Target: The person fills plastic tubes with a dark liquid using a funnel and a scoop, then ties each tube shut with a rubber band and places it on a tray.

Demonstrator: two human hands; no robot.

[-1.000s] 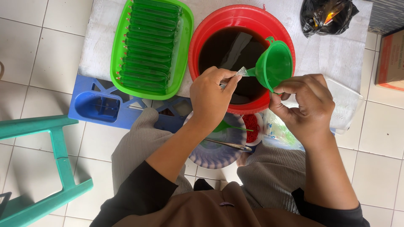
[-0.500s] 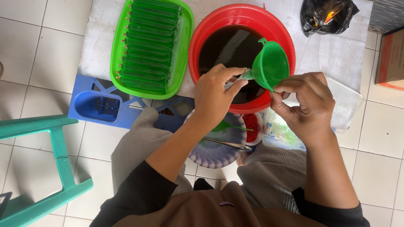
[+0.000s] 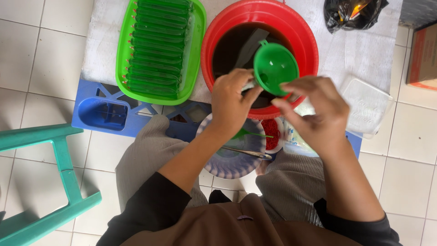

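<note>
A small green plastic funnel [image 3: 275, 68] is held over the near rim of the round red plastic basin [image 3: 259, 54], which is filled with dark liquid. The funnel's spout is pinched by the fingers of the left hand [image 3: 232, 102]; a thin clear piece is gripped with it, too small to identify. The right hand [image 3: 314, 114] is raised just beside the funnel, fingers half curled, not visibly clamped on anything. Left of the basin lies a green rectangular plastic tray [image 3: 159, 50] packed with green filled tubes. Below the basin, a patterned round plate [image 3: 234, 155] rests on the lap.
</note>
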